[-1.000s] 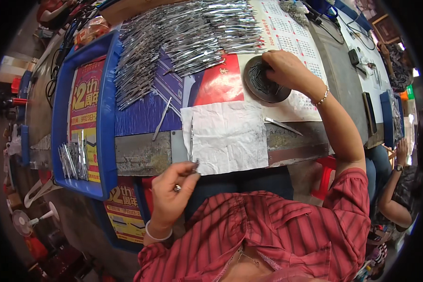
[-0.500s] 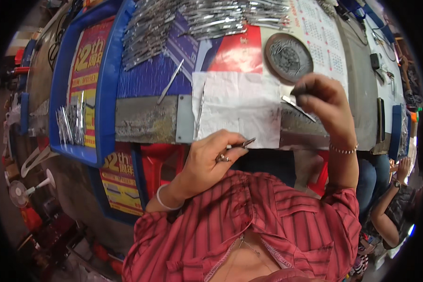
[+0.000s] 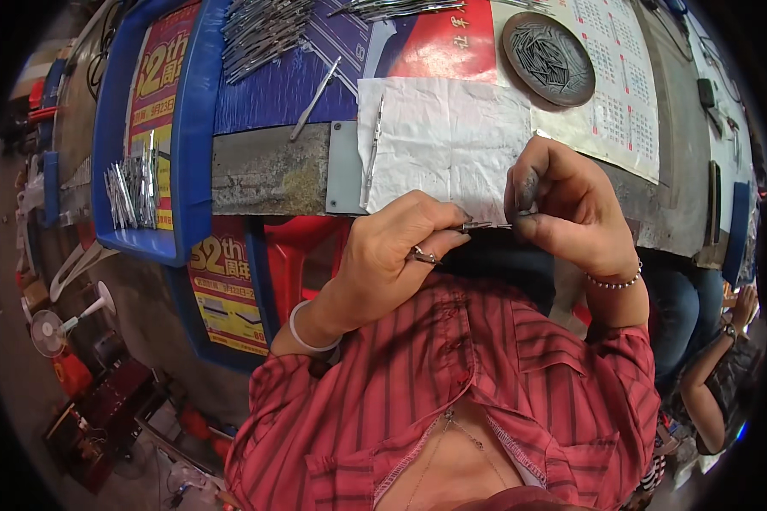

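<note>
My left hand (image 3: 400,247) is closed around a slim metal piece (image 3: 473,226), whose thin end points right between my hands. A metal ring shows on a finger. My right hand (image 3: 567,200), with darkened fingertips, is pinched close to that end; whatever lies in the pinch is too small to make out. Both hands meet over the table's front edge, just before a creased white paper sheet (image 3: 452,136). One slender metal rod (image 3: 372,153) lies along the paper's left side. Beyond my right hand sits a round brown dish (image 3: 510,43) of small grey metal slivers.
Piles of slender metal pieces (image 3: 268,34) lie at the back left, with a single one (image 3: 315,98) nearer. A blue tray (image 3: 194,145) at left holds several more. A printed calendar sheet (image 3: 622,94) covers the right side. Another person's arm (image 3: 703,383) shows at right.
My right hand has come down and left from near the dish to meet my left hand. A white-ended metal piece beside it is no longer visible. The view has shifted, so the table appears higher.
</note>
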